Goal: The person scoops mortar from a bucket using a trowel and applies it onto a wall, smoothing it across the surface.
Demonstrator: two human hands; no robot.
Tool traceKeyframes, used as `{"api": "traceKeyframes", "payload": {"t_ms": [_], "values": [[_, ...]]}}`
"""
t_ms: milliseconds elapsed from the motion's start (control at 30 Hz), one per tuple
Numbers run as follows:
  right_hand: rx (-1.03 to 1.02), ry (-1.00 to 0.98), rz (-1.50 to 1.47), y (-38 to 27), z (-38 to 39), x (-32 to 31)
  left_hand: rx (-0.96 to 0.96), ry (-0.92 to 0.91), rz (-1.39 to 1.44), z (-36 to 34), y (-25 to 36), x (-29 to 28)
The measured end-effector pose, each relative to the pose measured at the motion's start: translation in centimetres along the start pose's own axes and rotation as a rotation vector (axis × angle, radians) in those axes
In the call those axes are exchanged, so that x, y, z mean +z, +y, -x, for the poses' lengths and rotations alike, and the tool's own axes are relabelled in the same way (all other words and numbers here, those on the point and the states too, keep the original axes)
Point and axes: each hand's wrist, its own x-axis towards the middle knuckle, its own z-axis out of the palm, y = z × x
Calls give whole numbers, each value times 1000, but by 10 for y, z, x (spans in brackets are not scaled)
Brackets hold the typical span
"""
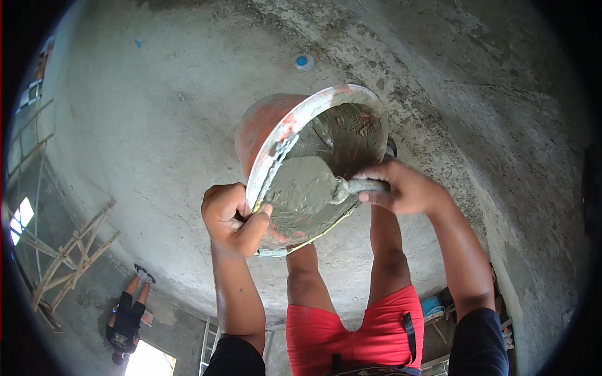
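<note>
A red bucket (pixel 258 125), its rim crusted with pale dried mortar, is tilted toward me in front of my legs. My left hand (pixel 233 218) is closed on the near left part of the rim, thumb laid over the edge. Wet grey mortar (pixel 357 135) coats the inside of the bucket. My right hand (pixel 404 187) grips the handle of a trowel (pixel 301 182), whose broad blade lies over the bucket's mouth, covered in mortar. A thin yellowish bucket handle (pixel 332 227) hangs along the lower rim.
A grey concrete floor (pixel 157 144) stretches around me, with a rough wall (pixel 533 156) on the right. A small blue and white round object (pixel 304 61) lies beyond the bucket. Wooden trestles (pixel 72 266) stand at the left, near another person (pixel 126 319). A ladder (pixel 208 341) is behind me.
</note>
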Motion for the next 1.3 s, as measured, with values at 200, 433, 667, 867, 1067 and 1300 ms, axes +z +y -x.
{"api": "traceKeyframes", "payload": {"t_ms": [200, 433, 667, 867, 1067, 1300], "values": [[0, 595, -84, -5, 63, 32, -144, 191, 71, 10, -6, 12], [-113, 1096, 69, 1, 62, 30, -154, 201, 42, 28, -24, -4], [-225, 1424, 283, 6, 38, -46, -205, 195, -7, 33, -21, -2], [-324, 1519, 193, 0, -22, -92, -262, 186, -27, 46, -18, 7], [-511, 1570, 133, 22, -101, -112, -248, 205, 10, 45, -29, 10], [-458, 1661, 1, 36, -177, -141, -240, 154, -21, 57, -44, 1]]}}
